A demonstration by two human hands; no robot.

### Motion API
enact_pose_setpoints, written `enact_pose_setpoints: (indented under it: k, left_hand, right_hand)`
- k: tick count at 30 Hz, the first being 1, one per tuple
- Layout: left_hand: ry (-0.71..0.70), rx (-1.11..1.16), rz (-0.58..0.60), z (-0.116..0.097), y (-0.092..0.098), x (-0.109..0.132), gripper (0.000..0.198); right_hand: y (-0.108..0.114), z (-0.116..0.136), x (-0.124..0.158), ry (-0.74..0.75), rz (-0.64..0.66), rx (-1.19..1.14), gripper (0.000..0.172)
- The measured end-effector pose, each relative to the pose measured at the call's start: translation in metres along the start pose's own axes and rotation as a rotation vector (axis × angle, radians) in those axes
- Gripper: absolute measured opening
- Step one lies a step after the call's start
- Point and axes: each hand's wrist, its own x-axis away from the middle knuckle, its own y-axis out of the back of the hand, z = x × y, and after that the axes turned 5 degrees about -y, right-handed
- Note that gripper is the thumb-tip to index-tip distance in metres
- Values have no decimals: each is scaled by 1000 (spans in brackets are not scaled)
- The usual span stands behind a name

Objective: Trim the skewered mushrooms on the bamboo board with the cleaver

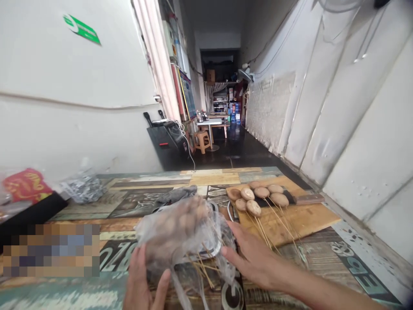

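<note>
**Bag of skewers under both hands, a finished batch on the board**

My left hand point(142, 280) is cupped against the near side of a clear plastic bag point(180, 228) that sits in the middle of the counter point(135, 196). Its fingers are spread flat on the plastic rather than closed round it. My right hand point(254, 256) lies open against the bag's right edge, fingers extended and loose, gripping nothing. The bag is blurred, but round brownish pieces show through it, and bamboo sticks point(201, 269) poke out at the bottom, near my palms.

Just right of the bag, the wooden cutting board point(309, 219) carries a cluster of skewered mushrooms point(258, 196), sticks pointing toward me.

I judge I am steadying and opening the bag. Next I need a way into its mouth without scattering the loose sticks.
</note>
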Motion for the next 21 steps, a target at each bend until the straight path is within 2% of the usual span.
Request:
enact_pose_setpoints:
  k: [2, 4, 6, 9, 12, 17, 21]
  left_hand:
    - [0, -28, -1, -5, -1, -2, 74]
    - [-13, -69, -12, -12, -2, -2, 71]
    - [-34, -109, -1, -17, -6, -2, 71]
    - [-60, -144, 23, -21, -16, 1, 69]
    - [-67, -145, 25, -18, -23, 3, 68]
    - [-88, -96, 92, 8, -20, -7, 67]
    - [-60, -91, 154, 44, -18, -33, 62]
  right_hand:
    - [-15, -2, -18, -45, 74, -135, 78]
    - [-28, -5, -38, -105, 45, -178, 82]
    - [-37, -5, -51, -139, 15, -193, 80]
    - [-48, 1, -56, -159, 52, -193, 73]
    - [-63, 12, -52, -181, 68, -159, 75]
    - [-96, 46, -54, -111, 72, -242, 69]
    - [-111, 69, -81, -33, 41, -285, 65]
